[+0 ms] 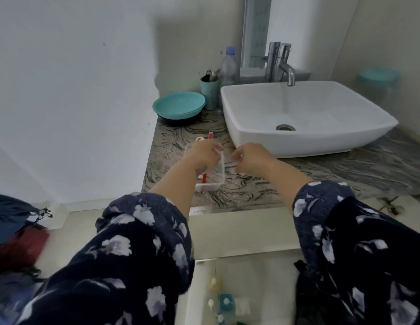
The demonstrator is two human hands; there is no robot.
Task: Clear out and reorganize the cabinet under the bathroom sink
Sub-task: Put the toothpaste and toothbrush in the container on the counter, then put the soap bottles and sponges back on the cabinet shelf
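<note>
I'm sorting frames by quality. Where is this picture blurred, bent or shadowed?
Head view: the teal-lidded jar at the right edge is smeared, the bottles at the bottom are soft, wide-angle bending bows the sink, and a broad shadow lies on the wall above the teal bowl.
</note>
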